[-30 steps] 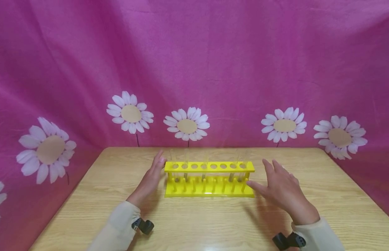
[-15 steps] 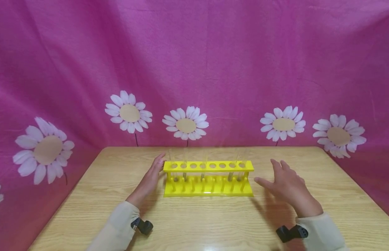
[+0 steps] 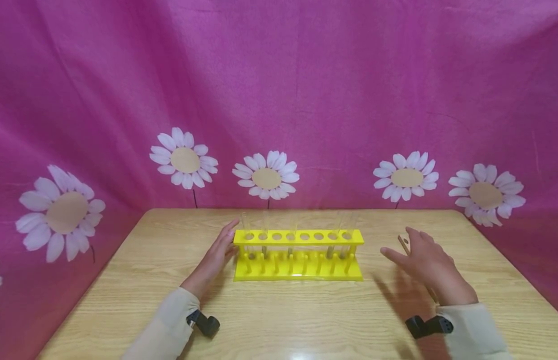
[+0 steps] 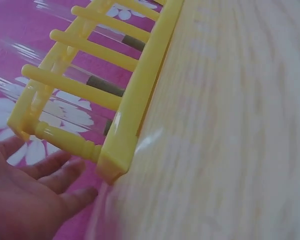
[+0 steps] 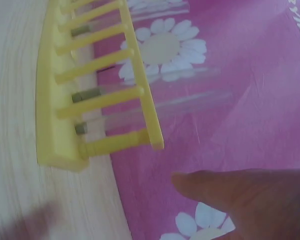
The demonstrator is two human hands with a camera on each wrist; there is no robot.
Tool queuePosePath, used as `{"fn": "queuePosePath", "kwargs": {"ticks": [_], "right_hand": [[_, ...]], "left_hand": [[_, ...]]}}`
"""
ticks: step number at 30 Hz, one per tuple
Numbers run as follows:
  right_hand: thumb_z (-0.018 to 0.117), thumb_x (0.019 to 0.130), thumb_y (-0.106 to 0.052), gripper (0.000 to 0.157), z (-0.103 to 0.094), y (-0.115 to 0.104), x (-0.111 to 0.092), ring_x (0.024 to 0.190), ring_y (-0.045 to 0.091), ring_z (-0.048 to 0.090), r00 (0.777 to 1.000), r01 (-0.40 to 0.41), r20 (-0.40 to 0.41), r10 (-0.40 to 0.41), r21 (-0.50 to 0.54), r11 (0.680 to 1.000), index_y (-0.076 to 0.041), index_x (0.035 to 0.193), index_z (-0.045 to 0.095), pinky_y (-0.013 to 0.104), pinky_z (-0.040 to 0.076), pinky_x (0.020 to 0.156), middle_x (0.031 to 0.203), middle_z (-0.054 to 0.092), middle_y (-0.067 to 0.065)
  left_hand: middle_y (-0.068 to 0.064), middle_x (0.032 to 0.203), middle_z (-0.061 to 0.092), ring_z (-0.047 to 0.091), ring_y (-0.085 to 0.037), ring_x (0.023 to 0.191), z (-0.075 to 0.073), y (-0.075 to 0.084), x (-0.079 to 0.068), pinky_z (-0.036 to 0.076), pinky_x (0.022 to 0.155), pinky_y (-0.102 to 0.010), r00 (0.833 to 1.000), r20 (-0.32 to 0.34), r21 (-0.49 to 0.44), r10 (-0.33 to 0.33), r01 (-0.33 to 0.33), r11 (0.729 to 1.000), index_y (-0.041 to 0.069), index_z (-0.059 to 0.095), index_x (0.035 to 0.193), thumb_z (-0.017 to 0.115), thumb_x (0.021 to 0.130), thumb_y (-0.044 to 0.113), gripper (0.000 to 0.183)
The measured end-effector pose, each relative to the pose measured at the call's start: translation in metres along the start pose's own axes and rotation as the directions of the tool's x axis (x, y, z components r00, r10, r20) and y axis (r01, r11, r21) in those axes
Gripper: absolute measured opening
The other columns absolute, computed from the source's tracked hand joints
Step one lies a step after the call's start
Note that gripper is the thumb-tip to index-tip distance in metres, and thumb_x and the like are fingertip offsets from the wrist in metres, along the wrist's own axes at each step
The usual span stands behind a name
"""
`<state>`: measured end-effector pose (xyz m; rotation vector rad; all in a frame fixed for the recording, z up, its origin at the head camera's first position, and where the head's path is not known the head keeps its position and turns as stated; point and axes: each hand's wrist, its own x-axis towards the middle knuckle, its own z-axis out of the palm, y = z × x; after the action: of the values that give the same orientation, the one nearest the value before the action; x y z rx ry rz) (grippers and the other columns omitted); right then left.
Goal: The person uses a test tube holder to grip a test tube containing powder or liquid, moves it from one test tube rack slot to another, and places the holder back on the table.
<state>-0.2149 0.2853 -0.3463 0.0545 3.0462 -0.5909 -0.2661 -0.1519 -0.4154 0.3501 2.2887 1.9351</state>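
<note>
A yellow test tube rack (image 3: 298,275) stands on the table, with several clear test tubes (image 4: 70,112) upright in its holes. Dark material shows at the tubes' bottoms. My left hand (image 3: 212,262) is at the rack's left end, its relaxed fingers (image 4: 57,170) right beside the end post. To the right of the rack, apart from it, my right hand (image 3: 429,262) hovers over the table with thumb (image 5: 210,185) extended and nothing held. A thin brown strip (image 3: 403,245), like a wooden stick, shows partly hidden beneath this hand.
The pale wood-grain table (image 3: 279,320) reaches back to a pink cloth (image 3: 297,100) printed with white daisies, which also hangs at both sides. Black wrist cameras (image 3: 204,324) sit on both sleeves.
My right hand has moved right, away from the rack's right end. The thin brown strip has come into sight by it. My left hand stays at the rack's left end.
</note>
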Motion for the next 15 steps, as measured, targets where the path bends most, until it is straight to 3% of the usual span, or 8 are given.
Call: {"fn": "queuePosePath", "kwargs": {"ticks": [7,12,15], "right_hand": [[0.052,0.09,-0.062,0.098,-0.001,0.016,0.006,0.116,0.057,0.041,0.999,-0.037,-0.002,0.037,0.01,0.999,0.019,0.138,0.028,0.067,0.041,0.089,0.133,0.037,0.043],[0.045,0.093,-0.061,0.092,0.0,0.027,0.009,0.116,0.058,0.042,0.998,-0.063,-0.006,0.063,0.013,0.998,0.018,0.137,0.031,0.066,0.042,0.089,0.132,0.04,0.042],[0.042,0.095,-0.059,0.088,0.01,0.04,0.015,0.116,0.059,0.041,0.996,-0.068,-0.061,0.069,0.02,0.997,0.018,0.136,0.033,0.067,0.039,0.092,0.132,0.04,0.042]], "left_hand": [[-0.006,0.161,0.011,0.02,-0.038,0.143,0.0,-0.005,0.0,0.017,0.116,-0.052,0.999,0.033,-0.09,0.036,-0.032,0.995,0.028,0.025,0.153,0.03,0.103,0.049,0.054],[-0.009,0.161,0.009,0.018,-0.038,0.143,-0.001,-0.01,0.003,0.015,0.116,-0.053,0.998,0.046,-0.125,0.049,-0.042,0.991,0.024,0.024,0.153,0.03,0.103,0.045,0.055],[-0.011,0.16,0.01,0.019,-0.037,0.143,-0.002,-0.012,0.004,0.014,0.116,-0.053,0.997,0.056,-0.153,0.055,-0.046,0.987,0.022,0.023,0.154,0.031,0.103,0.045,0.056]]}}
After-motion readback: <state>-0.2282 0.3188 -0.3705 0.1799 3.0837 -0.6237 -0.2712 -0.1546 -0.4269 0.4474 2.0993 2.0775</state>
